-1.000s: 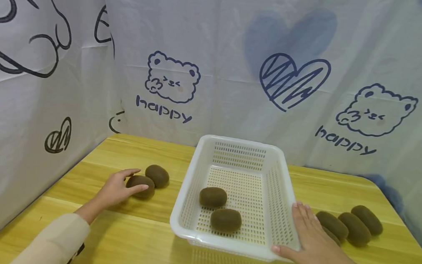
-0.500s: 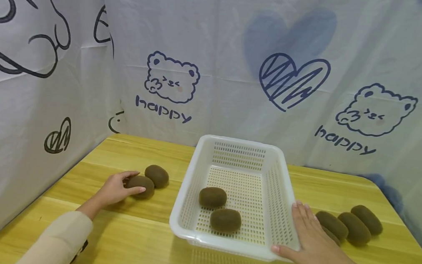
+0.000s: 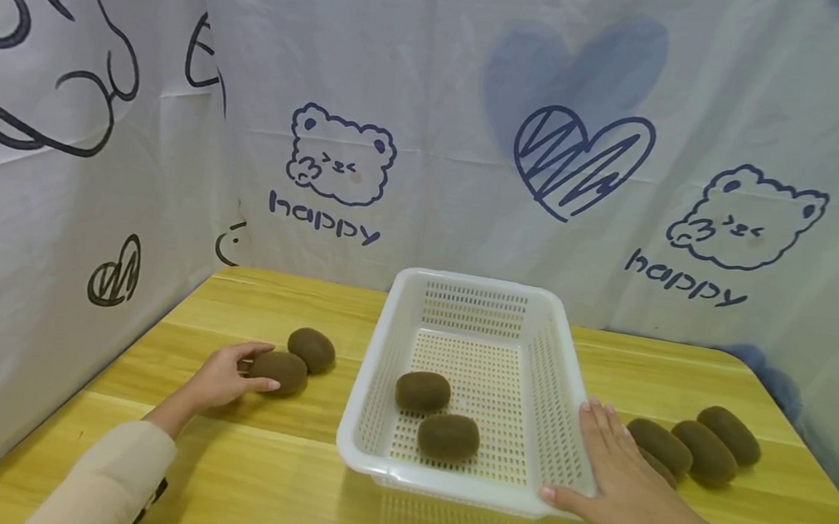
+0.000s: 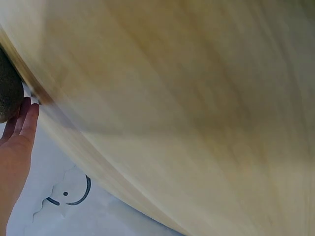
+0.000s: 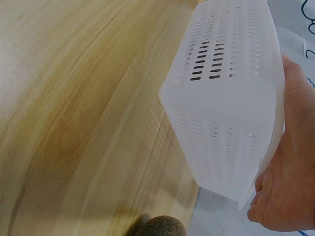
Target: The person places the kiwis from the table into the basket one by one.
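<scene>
On the left of the table, my left hand (image 3: 217,375) is beside a brown kiwi (image 3: 284,373), its thumb and fingertips right at the fruit's near end. A second kiwi (image 3: 312,350) lies just behind that one. In the left wrist view the fingers (image 4: 27,125) look fairly straight alongside the kiwi (image 4: 9,91). My right hand (image 3: 628,484) rests with extended fingers on the right rim of a white plastic basket (image 3: 463,489), thumb over its front corner. Two kiwis (image 3: 423,392) lie in the basket.
Several more kiwis (image 3: 705,453) lie on the table right of the basket, one partly hidden by the right hand. A white cloth (image 3: 441,189) with drawn bears and hearts hangs behind the yellow wooden table (image 3: 280,483) and along its left side.
My left hand has drawn back slightly to the left, with thumb and fingers reaching less far over the kiwi. The right hand and basket have stayed in place.
</scene>
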### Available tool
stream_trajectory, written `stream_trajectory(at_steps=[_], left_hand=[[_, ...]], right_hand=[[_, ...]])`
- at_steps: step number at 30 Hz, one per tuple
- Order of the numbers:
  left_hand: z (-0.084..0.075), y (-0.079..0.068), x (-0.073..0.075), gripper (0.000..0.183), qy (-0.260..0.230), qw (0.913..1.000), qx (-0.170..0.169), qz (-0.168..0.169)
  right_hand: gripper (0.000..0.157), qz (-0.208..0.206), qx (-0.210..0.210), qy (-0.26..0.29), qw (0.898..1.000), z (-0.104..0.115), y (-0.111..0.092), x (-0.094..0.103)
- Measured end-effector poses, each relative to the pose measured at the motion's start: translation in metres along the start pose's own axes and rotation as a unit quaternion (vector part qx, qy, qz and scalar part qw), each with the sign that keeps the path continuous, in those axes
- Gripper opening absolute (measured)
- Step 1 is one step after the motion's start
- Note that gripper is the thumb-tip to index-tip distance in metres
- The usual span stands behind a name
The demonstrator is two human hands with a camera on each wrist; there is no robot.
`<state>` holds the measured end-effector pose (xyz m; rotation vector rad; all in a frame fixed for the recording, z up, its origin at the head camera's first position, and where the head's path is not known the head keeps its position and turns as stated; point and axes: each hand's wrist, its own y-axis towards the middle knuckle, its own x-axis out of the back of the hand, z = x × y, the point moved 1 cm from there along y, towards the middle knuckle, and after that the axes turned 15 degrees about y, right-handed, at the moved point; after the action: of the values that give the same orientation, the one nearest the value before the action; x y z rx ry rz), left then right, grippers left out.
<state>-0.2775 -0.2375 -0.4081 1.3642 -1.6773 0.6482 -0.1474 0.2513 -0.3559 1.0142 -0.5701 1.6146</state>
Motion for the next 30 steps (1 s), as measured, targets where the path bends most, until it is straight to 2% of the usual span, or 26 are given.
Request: stream_trajectory(at_steps=[8, 20, 30], left_hand=[[-0.002, -0.005, 0.001, 0.059, -0.027, 0.9995, 0.015, 0.0], [-0.002, -0.004, 0.002, 0.055, -0.036, 0.9985, 0.032, -0.026], [-0.018, -0.001, 0.011, 0.057, -0.06, 0.9963, 0.044, -0.044]], right_hand=[[0.109, 0.002, -0.003, 0.003, 1.0, -0.001, 0.0, -0.001], [0.109, 0.001, -0.007, 0.011, 1.0, -0.002, -0.001, -0.001], [0.108, 0.001, -0.001, -0.002, 1.0, 0.0, 0.0, 0.0]])
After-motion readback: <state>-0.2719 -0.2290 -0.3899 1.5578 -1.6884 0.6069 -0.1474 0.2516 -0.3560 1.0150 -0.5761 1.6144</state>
